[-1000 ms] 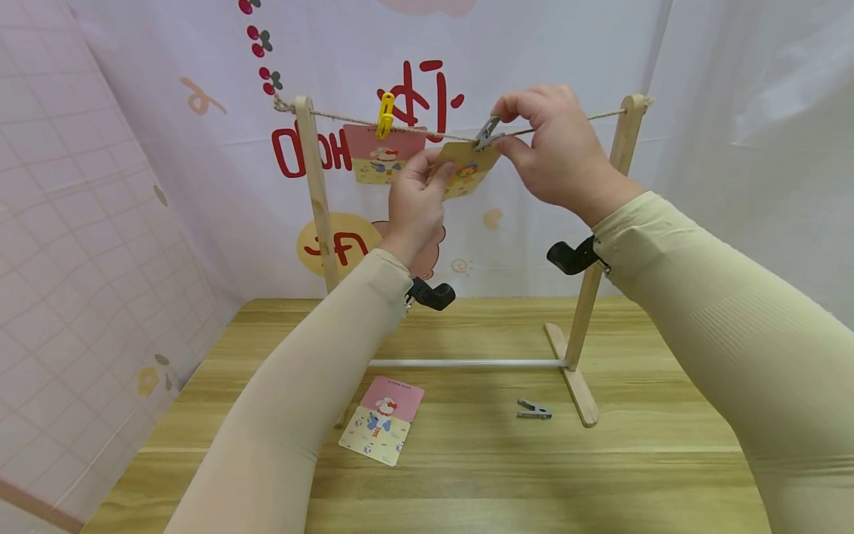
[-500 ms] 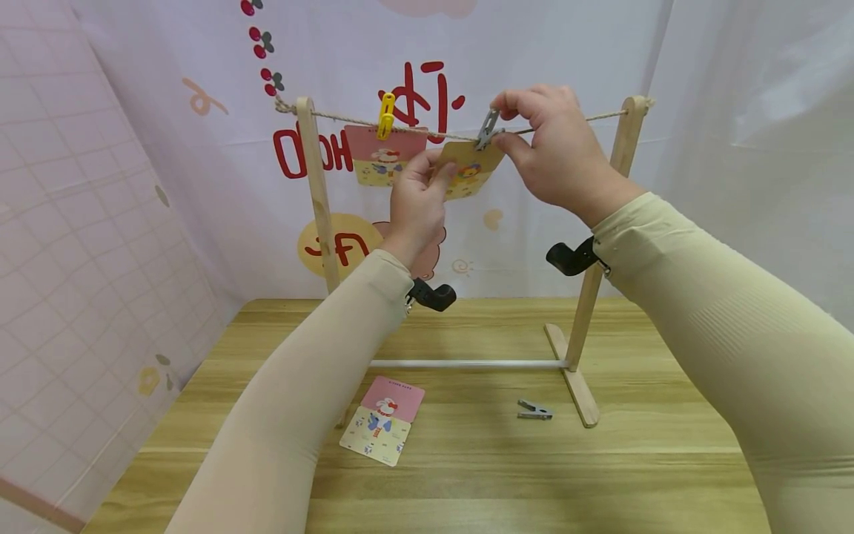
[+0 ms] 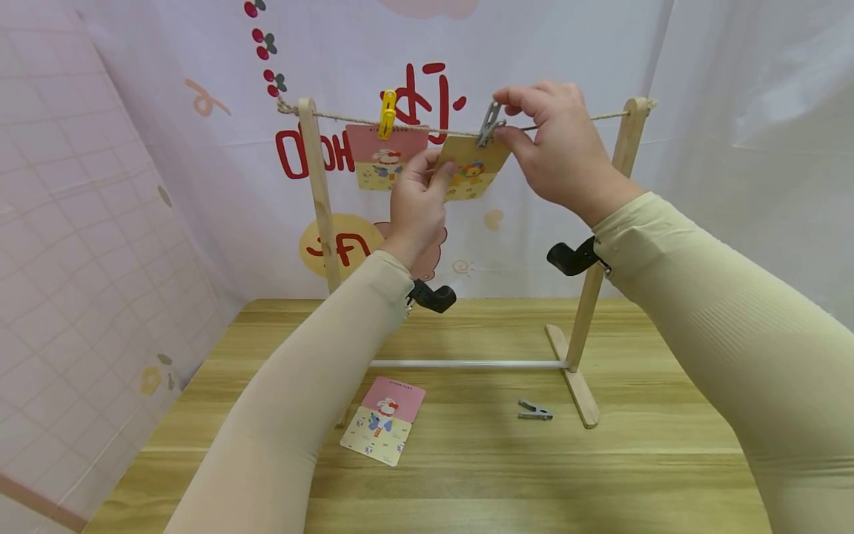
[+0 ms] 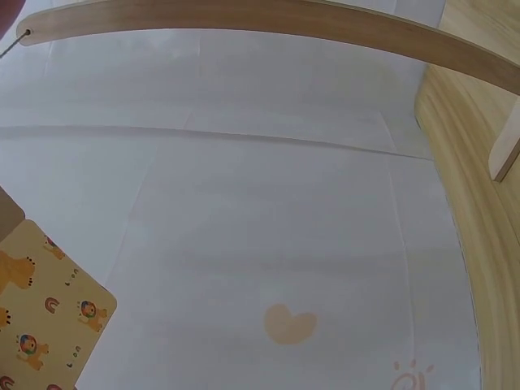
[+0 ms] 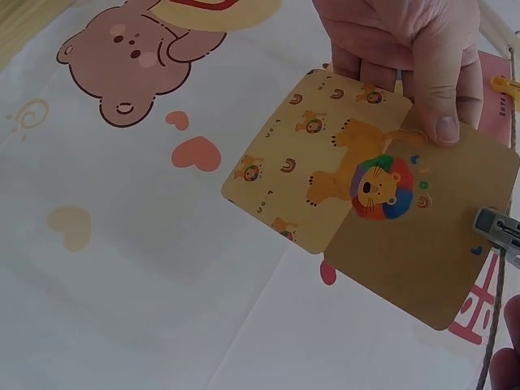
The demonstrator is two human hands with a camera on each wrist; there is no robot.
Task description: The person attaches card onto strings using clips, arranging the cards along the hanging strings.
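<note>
My left hand (image 3: 419, 204) pinches a tan card with a lion picture (image 3: 475, 165) by its left side, thumb in front. In the right wrist view the left hand (image 5: 422, 57) has its thumb on the card's face. A grey clothespin (image 3: 490, 124) sits at the card's top edge, where the rope (image 3: 454, 133) runs. My right hand (image 3: 557, 144) holds that clothespin by its handles between thumb and index finger. The left wrist view has only the patterned lower part of the lion card (image 4: 57, 301). Left of it, a pink and yellow rabbit card (image 3: 373, 152) hangs under a yellow clothespin (image 3: 387, 115).
Two wooden posts (image 3: 617, 152) carry the rope, joined below by a white rod (image 3: 467, 364). On the wooden table (image 3: 507, 489) lie another rabbit card (image 3: 383, 420) and a second grey clothespin (image 3: 535, 410). A printed cloth (image 3: 534, 44) hangs behind.
The grey clothespin has tilted more upright in my right hand, and its handles stand farther apart. The lion card has turned slightly more toward the front. My left hand has hardly moved.
</note>
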